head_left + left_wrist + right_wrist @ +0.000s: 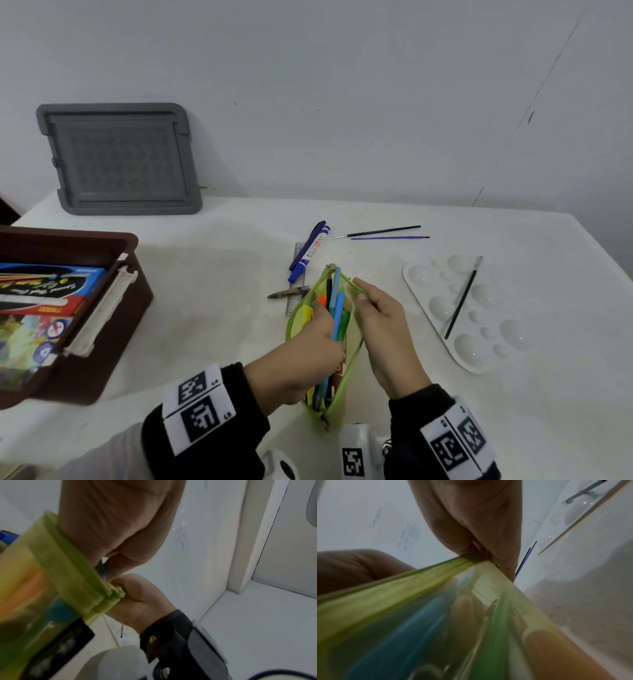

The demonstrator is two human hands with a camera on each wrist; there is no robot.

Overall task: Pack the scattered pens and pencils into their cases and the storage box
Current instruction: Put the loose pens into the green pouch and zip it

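A green see-through pencil pouch [352, 356] lies unzipped at the table's middle, with blue, green and orange pens [339, 308] inside. My left hand [322, 325] reaches into the pouch, fingers curled round a blue pen. My right hand [359, 291] pinches the pouch's right rim and holds the mouth apart. In the left wrist view the right hand [142, 601] grips the green zip edge [109, 593]. The right wrist view shows the pouch [402, 595] close up under my right hand [479, 534]. A brown storage box [130, 240] stands at the left.
Beyond the pouch lie a blue marker [310, 253], a dark pen [306, 245], a ruler [297, 270], a grey pen [286, 294] and two thin brushes [380, 232]. A white palette [426, 291] with a black brush [462, 301] sits right. A grey lid [120, 157] leans on the wall.
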